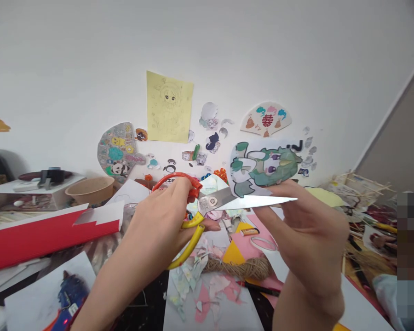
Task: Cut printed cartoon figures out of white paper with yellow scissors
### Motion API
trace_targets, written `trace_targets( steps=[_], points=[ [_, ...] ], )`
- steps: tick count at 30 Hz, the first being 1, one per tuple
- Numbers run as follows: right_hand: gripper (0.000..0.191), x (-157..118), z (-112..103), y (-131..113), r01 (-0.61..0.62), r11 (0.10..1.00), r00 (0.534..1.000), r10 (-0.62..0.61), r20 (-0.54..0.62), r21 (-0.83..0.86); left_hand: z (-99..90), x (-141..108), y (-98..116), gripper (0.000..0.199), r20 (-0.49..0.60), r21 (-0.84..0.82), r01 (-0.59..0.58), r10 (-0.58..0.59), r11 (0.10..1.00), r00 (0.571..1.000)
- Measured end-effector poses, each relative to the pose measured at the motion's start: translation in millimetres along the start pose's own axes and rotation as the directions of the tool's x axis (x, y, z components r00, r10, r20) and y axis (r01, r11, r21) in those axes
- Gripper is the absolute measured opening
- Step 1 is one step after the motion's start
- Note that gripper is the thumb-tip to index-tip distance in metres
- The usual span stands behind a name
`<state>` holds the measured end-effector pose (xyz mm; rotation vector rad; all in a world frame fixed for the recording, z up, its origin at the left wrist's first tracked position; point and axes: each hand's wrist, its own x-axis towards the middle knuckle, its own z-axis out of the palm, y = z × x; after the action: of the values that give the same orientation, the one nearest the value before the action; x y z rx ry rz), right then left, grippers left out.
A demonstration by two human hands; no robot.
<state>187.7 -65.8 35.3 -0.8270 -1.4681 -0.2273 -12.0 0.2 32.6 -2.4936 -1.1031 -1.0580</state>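
Observation:
My left hand (170, 209) grips scissors (212, 201) by their red and yellow handles. The blades point right and stand slightly apart, with a paper cutout (265, 166) at them; the upper blade is partly behind the paper. A green-haired cartoon figure, turned on its side, is printed on the cutout, with white paper around parts of it. My right hand (303, 225) holds the cutout from below, its fingers pinched at the lower edge and partly hidden behind the paper and the blade.
Paper scraps (224, 287) lie on a white sheet below my hands, near a twine bundle (241, 267). Red folded paper (37, 234) and a brown bowl (90, 189) are at left. A blue glue gun (71, 294) lies at lower left. Drawings hang on the wall (207, 41).

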Motion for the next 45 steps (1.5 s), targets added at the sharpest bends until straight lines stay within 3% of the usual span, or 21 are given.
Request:
trace_targets(
  steps=[19,26,31,45],
  points=[
    [0.028,1,-6,2,0.0,1.0,1.0,0.0,0.007,0.017,0.8,1,7,0.035,0.021,-0.091,0.029,-0.028,0.995,0.999],
    [0.026,1,-9,4,0.008,1.0,1.0,-0.007,0.031,-0.004,0.8,0,5,0.039,0.06,-0.027,0.054,-0.052,0.998,0.997],
    [0.021,3,-11,5,0.016,1.0,0.999,-0.015,0.046,-0.022,1.6,-1,2,0.03,0.044,0.033,0.017,-0.018,0.999,0.999],
    [0.023,4,-15,5,0.013,0.999,0.995,-0.009,0.102,-0.038,0.9,-2,-2,0.04,0.037,0.016,-0.053,0.052,0.998,0.998]
  ],
)
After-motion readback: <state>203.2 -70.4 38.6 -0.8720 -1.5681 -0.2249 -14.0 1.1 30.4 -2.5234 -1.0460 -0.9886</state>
